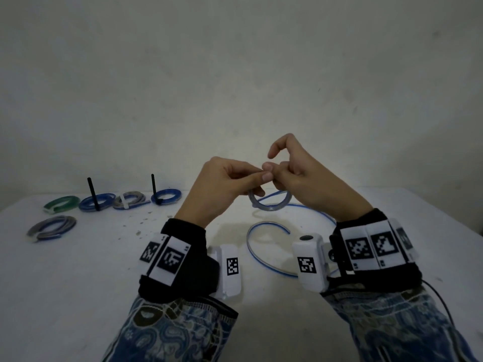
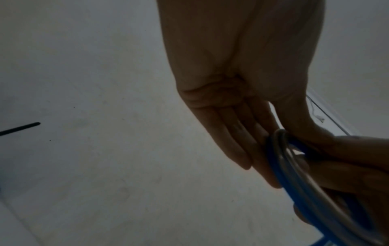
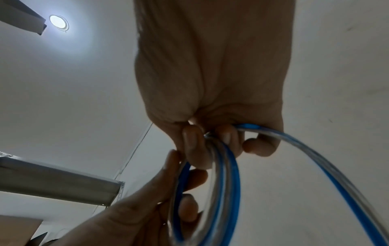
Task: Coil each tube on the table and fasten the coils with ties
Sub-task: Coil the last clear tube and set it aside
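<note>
Both hands are raised over the white table (image 1: 104, 270), working on a small coil (image 1: 269, 206) of clear tube with a blue stripe. My left hand (image 1: 257, 175) pinches the coil's top between thumb and fingers. My right hand (image 1: 277, 172) meets it from the right, fingers curled round the same turns, index finger lifted. In the left wrist view the coil (image 2: 294, 174) sits against my left fingers (image 2: 242, 146). The right wrist view shows the coil (image 3: 223, 183) below my right fingers (image 3: 195, 146). The tube's loose tail (image 1: 257, 250) curves over the table beneath the hands.
Several coils lie at the table's far left: a green one (image 1: 61, 203), a blue one (image 1: 98, 202) with a black tie standing up, a grey one (image 1: 129, 201) with a white tie, another blue one (image 1: 166, 196) with a black tie, and a grey one (image 1: 52, 228) nearer.
</note>
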